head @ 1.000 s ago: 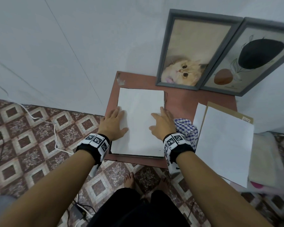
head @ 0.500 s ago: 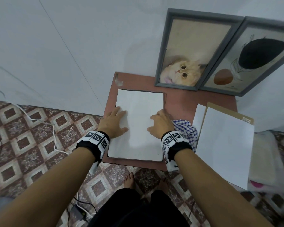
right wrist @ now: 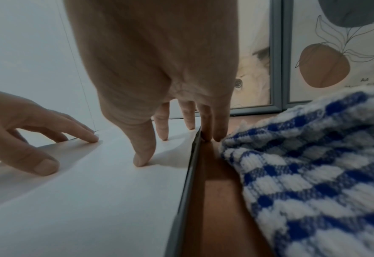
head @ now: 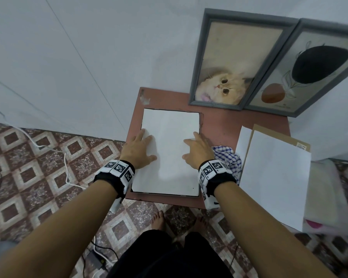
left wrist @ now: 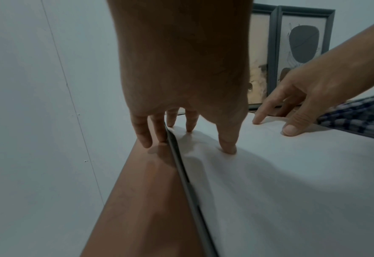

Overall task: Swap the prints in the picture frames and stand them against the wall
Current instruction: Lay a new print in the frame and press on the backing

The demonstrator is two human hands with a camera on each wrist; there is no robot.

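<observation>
A dark picture frame [left wrist: 182,171] lies flat on the reddish table [head: 219,125], covered by a white sheet [head: 169,137]. My left hand [head: 142,147] presses its left side with straight fingers; the outer fingers [left wrist: 145,137] reach over the frame's edge onto the table. My right hand [head: 196,149] presses the right side, its last two fingers [right wrist: 219,128] beside the frame's edge [right wrist: 187,175]. A grey frame with a cat print [head: 229,63] and one with an abstract print [head: 309,69] lean on the wall behind.
A blue-and-white checked cloth [head: 228,157] lies just right of my right hand. Loose white sheets [head: 273,177] on brown cardboard [head: 269,131] overhang the table's right side. A white cable [head: 65,163] runs over the tiled floor at left.
My right hand's fingers curled at the frame's right edge half a second ago and lie straight again now. The left hand has stayed in place on the sheet.
</observation>
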